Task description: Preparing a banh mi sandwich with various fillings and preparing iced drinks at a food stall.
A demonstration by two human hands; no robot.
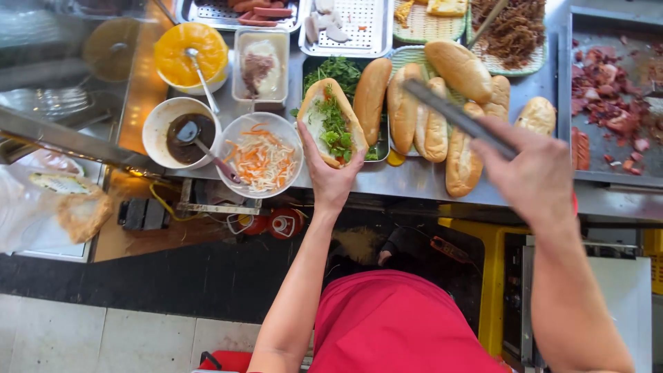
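Observation:
My left hand holds a split baguette sandwich, opened upward and filled with green herbs and a bit of red. It hovers over the steel counter beside a white bowl of shredded carrot and white radish pickle. My right hand grips metal tongs, which point up and left above a pile of plain baguettes. Nothing shows between the tong tips.
A bowl of dark sauce with a spoon, an orange bowl of yellow spread, a tub of pâté-like paste, a tray of herbs, sliced meats, shredded meat and a griddle of chopped meat surround the work spot.

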